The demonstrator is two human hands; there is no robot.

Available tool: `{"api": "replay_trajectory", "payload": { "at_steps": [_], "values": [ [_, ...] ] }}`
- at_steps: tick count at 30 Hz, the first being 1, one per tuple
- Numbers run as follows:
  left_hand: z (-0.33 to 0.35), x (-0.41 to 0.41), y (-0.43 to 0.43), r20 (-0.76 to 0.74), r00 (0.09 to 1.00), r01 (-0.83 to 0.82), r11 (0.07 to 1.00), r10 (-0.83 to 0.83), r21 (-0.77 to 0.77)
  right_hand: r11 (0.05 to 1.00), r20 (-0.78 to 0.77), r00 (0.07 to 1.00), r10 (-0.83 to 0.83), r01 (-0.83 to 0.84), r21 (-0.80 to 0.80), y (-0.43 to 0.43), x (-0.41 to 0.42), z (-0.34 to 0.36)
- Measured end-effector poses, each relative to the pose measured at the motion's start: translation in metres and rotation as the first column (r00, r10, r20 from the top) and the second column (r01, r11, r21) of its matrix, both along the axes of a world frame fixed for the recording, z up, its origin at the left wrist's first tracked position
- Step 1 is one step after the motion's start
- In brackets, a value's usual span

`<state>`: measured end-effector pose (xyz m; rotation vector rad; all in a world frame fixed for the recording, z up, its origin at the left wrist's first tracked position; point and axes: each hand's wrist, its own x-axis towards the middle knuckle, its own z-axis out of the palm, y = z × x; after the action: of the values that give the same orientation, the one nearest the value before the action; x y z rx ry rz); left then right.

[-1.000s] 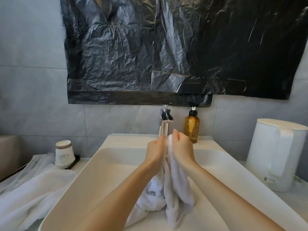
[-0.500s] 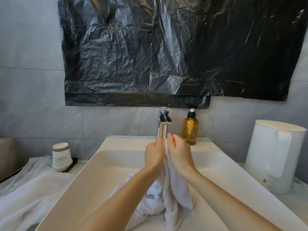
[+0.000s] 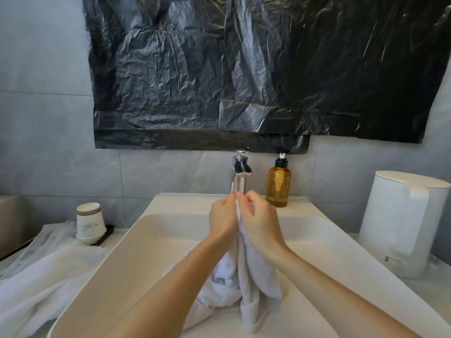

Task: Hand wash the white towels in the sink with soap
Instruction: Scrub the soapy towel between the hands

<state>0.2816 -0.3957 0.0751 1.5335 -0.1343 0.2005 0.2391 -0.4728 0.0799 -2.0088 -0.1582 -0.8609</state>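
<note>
Your colours: towel [image 3: 256, 276] white | sink [image 3: 156, 230] off-white | soap bottle [image 3: 278, 189] amber, black pump | plastic sheet [image 3: 244, 69] glossy black | tiles [image 3: 44, 142] grey | cups [image 3: 89, 223] white, brown-striped rim | kettle [image 3: 400, 223] white | faucet [image 3: 240, 174] chrome

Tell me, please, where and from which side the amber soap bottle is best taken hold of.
Probably best to wrap the right hand round the straight body of the amber soap bottle, below its shoulder, coming from the front-right. It stands upright on the back ledge of the sink, with the faucet close on its left and the wall behind.
</note>
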Motion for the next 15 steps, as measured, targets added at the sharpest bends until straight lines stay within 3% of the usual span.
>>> {"api": "replay_trajectory", "payload": {
  "at_steps": [4,8,12,15],
  "values": [
    [-0.003,-0.010,-0.008,0.053,0.991,0.121,0.991,-0.124,0.052,0.977,-0.108,0.987,-0.122,0.139,0.163,-0.015,0.019,0.013],
    [-0.004,0.001,0.000,-0.020,1.000,0.005,1.000,-0.005,0.007,0.999,-0.021,1.000,0.023,-0.023,0.023,0.000,0.001,-0.005],
    [-0.004,-0.010,-0.008,0.018,0.991,0.131,0.991,-0.132,0.033,0.975,-0.095,0.984,-0.151,0.164,0.149,-0.013,0.013,0.011],
    [-0.001,-0.003,-0.005,0.002,1.000,0.008,1.000,-0.008,0.000,0.998,0.001,0.999,-0.038,0.038,0.055,-0.003,0.002,-0.001]
  ]
}}
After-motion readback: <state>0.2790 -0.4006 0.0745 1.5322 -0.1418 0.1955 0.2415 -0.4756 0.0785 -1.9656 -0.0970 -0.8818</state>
